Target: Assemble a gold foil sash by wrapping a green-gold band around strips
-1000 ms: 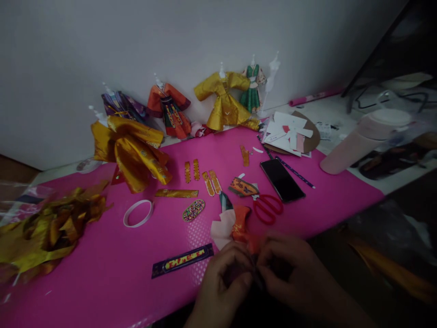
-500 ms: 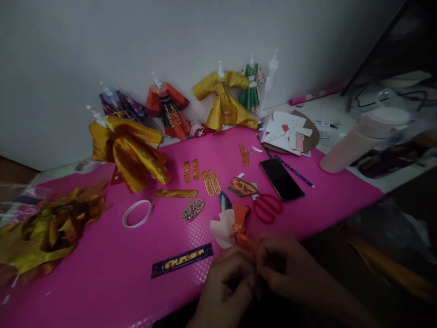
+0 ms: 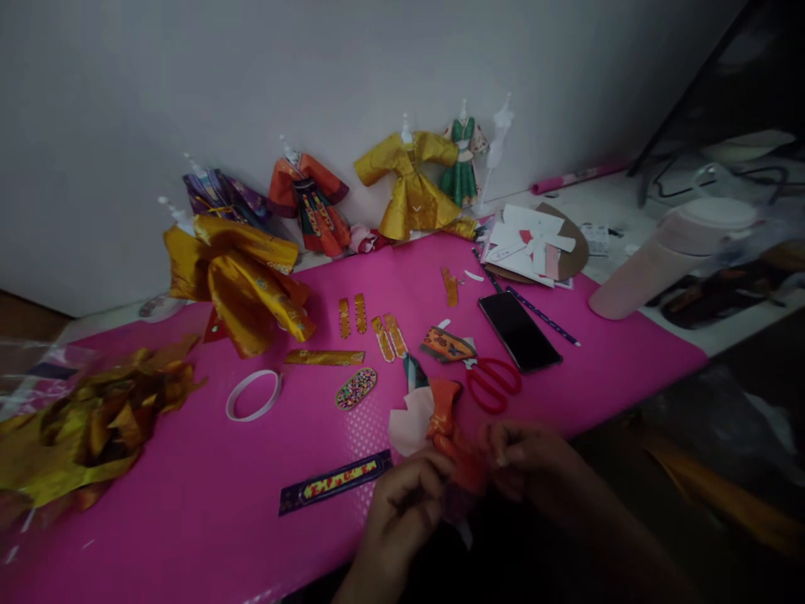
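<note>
Both of my hands are at the front edge of the pink table, with a small orange-red garment (image 3: 462, 457) between them. My left hand (image 3: 408, 503) pinches its left, darker purple side. On the other side, my right hand (image 3: 525, 457) is closed with its fingertips at the garment's right edge; what they grip is dim and blurred. A pale pink fabric piece (image 3: 410, 422) lies just behind my left hand. Red-handled scissors (image 3: 494, 384) rest behind the garment, their blades partly under a patterned orange piece (image 3: 448, 344).
Doll forms in small dresses (image 3: 415, 189) stand along the wall. A phone (image 3: 519, 330) and a pink bottle (image 3: 672, 256) are at the right. Gold scraps (image 3: 94, 419), a white ring (image 3: 253, 395) and a purple patterned strip (image 3: 335, 482) lie on the left.
My hands have moved apart, the left one leftward and the right one slightly right. More of the orange-red garment shows between them.
</note>
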Demonstrator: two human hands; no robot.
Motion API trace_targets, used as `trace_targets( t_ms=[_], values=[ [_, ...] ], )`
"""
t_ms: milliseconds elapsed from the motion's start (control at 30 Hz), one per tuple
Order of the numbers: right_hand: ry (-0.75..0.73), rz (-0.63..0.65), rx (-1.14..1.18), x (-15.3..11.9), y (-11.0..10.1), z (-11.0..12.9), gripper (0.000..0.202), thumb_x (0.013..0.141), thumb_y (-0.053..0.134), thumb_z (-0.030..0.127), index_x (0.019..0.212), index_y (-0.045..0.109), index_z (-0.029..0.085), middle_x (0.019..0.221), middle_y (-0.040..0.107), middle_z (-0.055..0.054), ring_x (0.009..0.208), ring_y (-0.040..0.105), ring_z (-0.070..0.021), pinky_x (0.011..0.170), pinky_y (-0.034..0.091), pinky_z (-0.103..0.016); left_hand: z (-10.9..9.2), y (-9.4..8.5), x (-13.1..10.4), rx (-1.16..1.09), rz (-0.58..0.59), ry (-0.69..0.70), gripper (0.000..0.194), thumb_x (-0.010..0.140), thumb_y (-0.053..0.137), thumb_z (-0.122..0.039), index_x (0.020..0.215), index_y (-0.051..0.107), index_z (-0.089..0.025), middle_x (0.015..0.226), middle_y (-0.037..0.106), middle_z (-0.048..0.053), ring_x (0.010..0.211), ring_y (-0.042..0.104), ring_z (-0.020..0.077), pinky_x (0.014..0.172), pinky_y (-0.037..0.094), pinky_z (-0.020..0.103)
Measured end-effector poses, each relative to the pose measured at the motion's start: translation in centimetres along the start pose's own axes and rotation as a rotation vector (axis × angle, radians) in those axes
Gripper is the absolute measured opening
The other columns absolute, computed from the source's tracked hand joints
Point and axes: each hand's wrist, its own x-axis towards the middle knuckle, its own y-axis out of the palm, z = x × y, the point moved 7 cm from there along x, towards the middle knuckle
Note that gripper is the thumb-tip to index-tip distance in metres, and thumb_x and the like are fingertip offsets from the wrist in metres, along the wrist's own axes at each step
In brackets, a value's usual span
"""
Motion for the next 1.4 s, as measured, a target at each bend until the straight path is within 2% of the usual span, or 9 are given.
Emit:
trace_targets(
  t_ms=[100, 200, 267, 333, 567, 667, 833, 1100, 1400],
  values=[
    [-0.107, -0.049, -0.021, -0.2, -0.4, 1.1, 0.027, 0.071, 0.063, 0.041, 0.061, 0.062, 0.016, 0.063, 0.051, 0.001, 0.045, 0.040, -0.0086, 0.042, 0.034, -0.022, 0.1, -0.2, 0.0, -0.073, -0.002, 0.012, 0.013, 0.075, 0.056, -0.027, 0.066, 0.051, -0.019, 0.080, 0.053, 0.004, 0.077, 0.047, 0.0188, 0.071, 0.038, 0.031],
    [-0.254, -0.128, -0.281, -1.2, -0.3, 2.3, 0.028, 0.083, 0.055, 0.040, 0.068, 0.066, 0.018, 0.073, 0.060, -0.003, 0.063, 0.056, -0.0151, 0.056, 0.046, -0.026, 0.1, -0.1, 0.1, -0.118, 0.022, 0.030, 0.014, 0.076, 0.056, -0.028, 0.066, 0.053, -0.019, 0.078, 0.055, 0.004, 0.077, 0.049, 0.0195, 0.072, 0.039, 0.031],
    [-0.284, -0.204, -0.513, -1.9, 0.1, 2.5, 0.012, 0.080, 0.062, 0.031, 0.083, 0.069, 0.021, 0.087, 0.066, -0.003, 0.084, 0.062, -0.0195, 0.074, 0.050, -0.032, 0.3, -0.2, 0.0, -0.129, 0.023, 0.019, 0.014, 0.077, 0.057, -0.028, 0.066, 0.054, -0.019, 0.079, 0.056, 0.004, 0.079, 0.050, 0.0199, 0.073, 0.040, 0.032],
    [-0.278, -0.277, -0.676, -2.5, 0.5, 2.2, 0.024, 0.072, 0.069, 0.021, 0.095, 0.066, 0.023, 0.098, 0.068, -0.004, 0.097, 0.062, -0.0225, 0.087, 0.048, -0.037, 0.8, -0.4, -0.1, -0.134, 0.016, -0.018, 0.013, 0.078, 0.057, -0.027, 0.067, 0.056, -0.019, 0.081, 0.057, 0.004, 0.083, 0.050, 0.0206, 0.075, 0.041, 0.032],
    [-0.446, -0.391, -0.910, -2.6, 1.6, 2.1, 0.022, 0.073, 0.067, 0.019, 0.094, 0.061, 0.022, 0.085, 0.068, -0.002, 0.074, 0.064, -0.0182, 0.070, 0.053, -0.032, 0.8, -0.8, -0.6, -0.190, -0.053, 0.000, 0.027, 0.077, 0.065, -0.046, 0.083, 0.064, -0.020, 0.089, 0.058, 0.004, 0.086, 0.052, 0.0207, 0.078, 0.044, 0.031],
    [-0.587, -0.365, -0.989, -2.8, 2.5, 3.1, 0.016, 0.075, 0.065, 0.015, 0.088, 0.060, 0.023, 0.077, 0.067, 0.001, 0.067, 0.063, -0.0151, 0.065, 0.052, -0.026, 0.5, -1.0, -0.5, -0.123, -0.136, -0.020, 0.034, 0.074, 0.071, -0.050, 0.089, 0.064, -0.020, 0.081, 0.058, 0.002, 0.077, 0.052, 0.0176, 0.070, 0.044, 0.027],
    [-0.677, -0.281, -1.066, -3.2, 3.5, 3.1, 0.019, 0.079, 0.063, 0.013, 0.093, 0.059, 0.024, 0.085, 0.068, 0.000, 0.075, 0.065, -0.0157, 0.068, 0.053, -0.025, 0.6, -0.9, 0.2, 0.000, -0.229, -0.121, 0.022, 0.073, 0.075, -0.037, 0.076, 0.065, -0.017, 0.071, 0.061, 0.000, 0.065, 0.054, 0.0149, 0.062, 0.044, 0.024],
    [-0.730, -0.214, -1.290, -3.9, 4.8, 4.2, 0.017, 0.077, 0.061, 0.008, 0.087, 0.063, 0.023, 0.087, 0.061, -0.003, 0.081, 0.059, -0.0196, 0.071, 0.048, -0.034, -1.3, -0.8, 0.3, 0.147, -0.254, 0.015, 0.009, 0.076, 0.068, -0.019, 0.067, 0.065, -0.017, 0.071, 0.058, 0.000, 0.069, 0.055, 0.0149, 0.065, 0.044, 0.025],
    [-0.747, -0.144, -1.463, -3.8, 6.0, 4.7, 0.015, 0.082, 0.058, 0.010, 0.083, 0.067, 0.022, 0.078, 0.061, -0.002, 0.077, 0.053, -0.0197, 0.078, 0.042, -0.041, -3.0, 0.4, 0.3, 0.394, -0.212, 0.136, 0.013, 0.077, 0.059, -0.010, 0.067, 0.061, -0.019, 0.070, 0.059, 0.000, 0.070, 0.055, 0.0149, 0.066, 0.044, 0.026]
  ],
)
